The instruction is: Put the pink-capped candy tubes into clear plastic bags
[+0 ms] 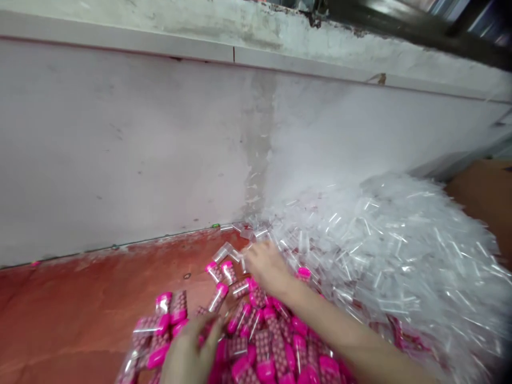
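Observation:
A pile of small clear jars point(264, 344) with bright pink caps, filled with pinkish-brown beads, lies along the bottom of the view. My left hand point(192, 346), blurred, is over the left part of this pile. Its thumb and forefinger stand apart, and nothing shows between them. Further forward, my right hand point(266, 266) reaches across the pile to its far edge. Loose clear plastic sleeves point(227, 250) lie beside its fingertips. Those fingers point down and are smeared by motion, so whether they grip anything is unclear.
A large heap of clear plastic sleeves point(392, 250) rises on the right against the white wall point(120, 144). A brown cardboard box point(484, 197) stands behind it. The reddish surface point(80, 304) extends to the left. A ledge point(180, 24) tops the wall.

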{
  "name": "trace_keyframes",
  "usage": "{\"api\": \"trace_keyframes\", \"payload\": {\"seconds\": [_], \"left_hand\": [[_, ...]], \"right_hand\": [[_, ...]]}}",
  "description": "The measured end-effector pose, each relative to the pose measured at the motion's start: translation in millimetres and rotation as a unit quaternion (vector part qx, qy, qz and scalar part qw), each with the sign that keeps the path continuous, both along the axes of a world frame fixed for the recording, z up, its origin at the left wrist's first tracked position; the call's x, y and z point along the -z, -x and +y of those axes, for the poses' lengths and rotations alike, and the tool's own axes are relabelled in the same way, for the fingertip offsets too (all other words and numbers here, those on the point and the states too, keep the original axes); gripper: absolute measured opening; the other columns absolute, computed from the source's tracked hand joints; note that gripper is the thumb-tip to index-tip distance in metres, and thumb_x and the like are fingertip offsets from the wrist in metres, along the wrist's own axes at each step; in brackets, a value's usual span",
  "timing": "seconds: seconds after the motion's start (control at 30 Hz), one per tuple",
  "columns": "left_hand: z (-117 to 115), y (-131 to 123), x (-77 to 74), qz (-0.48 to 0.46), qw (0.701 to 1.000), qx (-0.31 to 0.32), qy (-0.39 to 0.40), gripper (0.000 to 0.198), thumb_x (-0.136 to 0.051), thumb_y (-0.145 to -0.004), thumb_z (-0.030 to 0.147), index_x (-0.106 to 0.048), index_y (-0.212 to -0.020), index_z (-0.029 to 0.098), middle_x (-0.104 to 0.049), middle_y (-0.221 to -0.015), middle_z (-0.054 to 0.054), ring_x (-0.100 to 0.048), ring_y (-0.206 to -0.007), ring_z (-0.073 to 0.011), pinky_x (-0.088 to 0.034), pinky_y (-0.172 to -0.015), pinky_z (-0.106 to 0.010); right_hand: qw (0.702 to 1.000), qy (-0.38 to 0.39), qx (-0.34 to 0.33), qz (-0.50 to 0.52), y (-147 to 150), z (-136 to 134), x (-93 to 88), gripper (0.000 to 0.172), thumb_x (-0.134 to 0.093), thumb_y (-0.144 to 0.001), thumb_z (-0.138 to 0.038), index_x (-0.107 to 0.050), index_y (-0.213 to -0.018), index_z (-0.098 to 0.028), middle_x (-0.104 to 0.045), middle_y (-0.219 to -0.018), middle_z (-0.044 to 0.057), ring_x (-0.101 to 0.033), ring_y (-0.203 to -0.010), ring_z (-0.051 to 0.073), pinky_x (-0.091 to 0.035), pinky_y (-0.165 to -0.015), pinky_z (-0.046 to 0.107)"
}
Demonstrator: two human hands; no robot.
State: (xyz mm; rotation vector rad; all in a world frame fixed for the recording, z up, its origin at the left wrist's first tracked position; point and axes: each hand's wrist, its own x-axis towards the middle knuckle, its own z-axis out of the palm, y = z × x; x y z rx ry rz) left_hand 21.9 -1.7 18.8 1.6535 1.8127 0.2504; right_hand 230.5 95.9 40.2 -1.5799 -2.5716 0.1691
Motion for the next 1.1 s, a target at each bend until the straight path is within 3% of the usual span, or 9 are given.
{"api": "trace_keyframes", "payload": {"seconds": [0.07,0.13,0.23,0.3,0.37,0.53,0.73,0.9,1.1], "left_hand": [[40,-4,1.0,0.047,0.998,-0.020,-0.042,0.038,-0.040,-0.095,0.033,-0.072,-0.109,0.018,-0.075,-0.106,-0.010,-0.069,-0.097,-0.0269,-0.055,-0.084,-0.036],[71,-20,7.7,0.066,0.995,-0.018,-0.075,0.040,-0.040,-0.093,0.026,-0.068,-0.118,0.012,-0.068,-0.122,-0.016,-0.062,-0.114,-0.0300,-0.049,-0.098,-0.041],[93,-49,27.0,0.118,0.987,-0.044,-0.098,0.049,-0.044,-0.093,0.038,-0.058,-0.134,0.014,-0.037,-0.154,-0.022,-0.029,-0.142,-0.0445,-0.038,-0.103,-0.064],[96,-60,40.0,0.168,0.979,-0.071,-0.091,0.057,-0.046,-0.092,0.049,-0.052,-0.138,0.017,-0.027,-0.159,-0.023,-0.019,-0.144,-0.0490,-0.039,-0.096,-0.070],[93,-60,48.3,0.203,0.972,-0.079,-0.086,0.057,-0.046,-0.091,0.048,-0.052,-0.136,0.015,-0.036,-0.151,-0.025,-0.035,-0.135,-0.0461,-0.045,-0.091,-0.063],[75,-39,46.9,0.237,0.967,-0.037,-0.084,0.035,-0.045,-0.089,0.037,-0.061,-0.110,0.013,-0.058,-0.120,-0.019,-0.053,-0.109,-0.0376,-0.047,-0.081,-0.047],[39,-34,27.8,0.169,0.978,0.120,-0.010,0.038,-0.047,-0.078,0.009,-0.058,-0.112,0.021,-0.063,-0.121,-0.009,-0.054,-0.113,-0.0299,-0.043,-0.086,-0.041],[43,-49,15.3,0.076,0.987,0.132,0.045,0.016,-0.050,-0.086,0.026,-0.062,-0.095,0.019,-0.067,-0.093,-0.008,-0.063,-0.093,-0.0260,-0.045,-0.081,-0.036],[64,-85,28.8,0.141,0.985,0.101,0.001,0.075,-0.060,-0.081,0.061,-0.047,-0.140,0.017,-0.052,-0.134,-0.019,-0.056,-0.116,-0.0358,-0.046,-0.089,-0.042]], "right_hand": [[0.991,-0.055,0.117,-0.031,-71,-8,-27.0,0.032,-0.046,-0.094,-0.010,-0.062,-0.122,-0.014,-0.066,-0.108,0.017,-0.057,-0.105,0.032,-0.036,-0.097,0.052],[0.956,-0.142,0.247,-0.076,-130,-21,-46.0,0.036,-0.048,-0.095,-0.017,-0.058,-0.130,-0.012,-0.062,-0.116,0.022,-0.053,-0.110,0.039,-0.036,-0.095,0.058],[0.920,-0.193,0.326,-0.099,-163,-41,-47.1,0.040,-0.049,-0.097,-0.022,-0.054,-0.134,-0.011,-0.056,-0.126,0.023,-0.048,-0.119,0.040,-0.039,-0.096,0.058],[0.958,-0.123,0.254,-0.045,-145,-48,-29.8,0.034,-0.050,-0.096,-0.020,-0.059,-0.129,-0.014,-0.058,-0.125,0.019,-0.052,-0.116,0.035,-0.042,-0.098,0.051],[0.986,-0.028,0.161,0.015,-109,-48,-6.3,0.033,-0.050,-0.096,-0.018,-0.060,-0.127,-0.023,-0.058,-0.130,0.012,-0.053,-0.117,0.029,-0.045,-0.099,0.043],[0.995,0.083,0.041,-0.039,-40,-31,33.4,0.067,-0.055,-0.077,0.000,-0.047,-0.141,-0.018,-0.051,-0.141,0.018,-0.050,-0.123,0.034,-0.046,-0.096,0.048],[0.992,0.117,0.023,-0.034,-40,4,45.1,0.053,-0.061,-0.081,-0.013,-0.053,-0.134,-0.019,-0.057,-0.133,0.016,-0.053,-0.121,0.033,-0.047,-0.097,0.047],[0.988,0.151,0.036,-0.013,-45,22,53.8,0.051,-0.061,-0.078,-0.015,-0.055,-0.129,-0.021,-0.061,-0.125,0.012,-0.065,-0.102,0.025,-0.054,-0.080,0.034],[0.985,0.159,0.066,0.019,-47,19,48.1,0.036,-0.052,-0.088,-0.019,-0.059,-0.123,-0.018,-0.067,-0.118,0.011,-0.066,-0.104,0.025,-0.053,-0.084,0.033]]}}
